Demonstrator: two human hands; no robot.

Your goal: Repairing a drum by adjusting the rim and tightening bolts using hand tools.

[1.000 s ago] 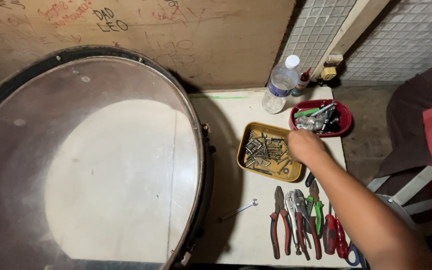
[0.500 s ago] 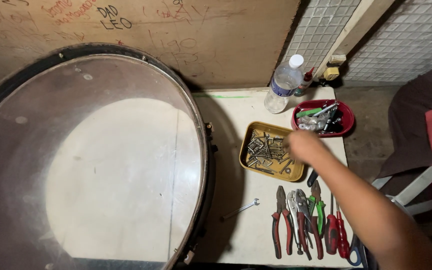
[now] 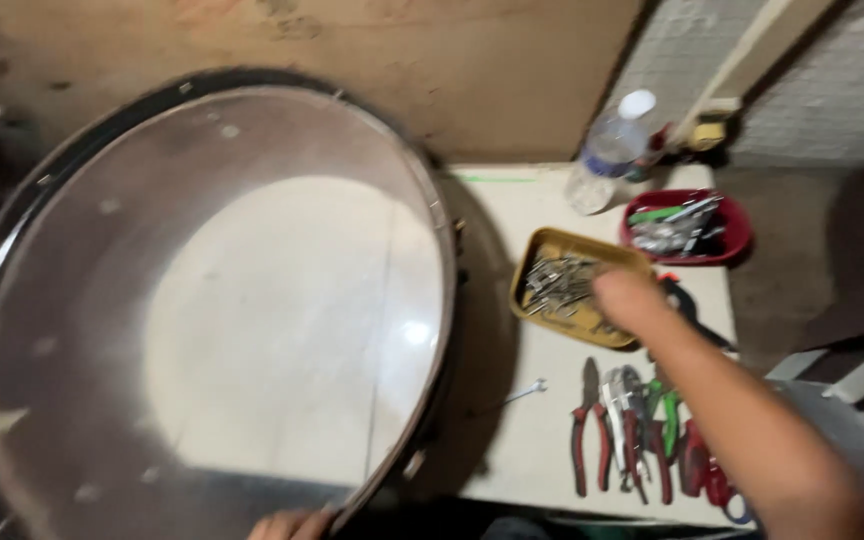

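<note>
A large drum (image 3: 212,300) with a clear skin and dark rim lies flat across the left of the head view. My right hand (image 3: 627,300) reaches over the near right edge of a yellow tray (image 3: 552,245) full of small metal screws; motion blur hides the fingers. My left hand (image 3: 287,523) shows only as fingertips at the drum's near rim, at the bottom edge of the picture.
A red tray (image 3: 727,245) of metal parts and a plastic water bottle (image 3: 607,155) stand at the table's back right. Several pliers and cutters (image 3: 632,430) lie in a row near the front edge. A small spanner (image 3: 527,392) lies beside the drum.
The view has swung so the table and trays sit further right and lower. My right hand stays at the yellow tray, and my left fingertips have come into view at the drum's rim.
</note>
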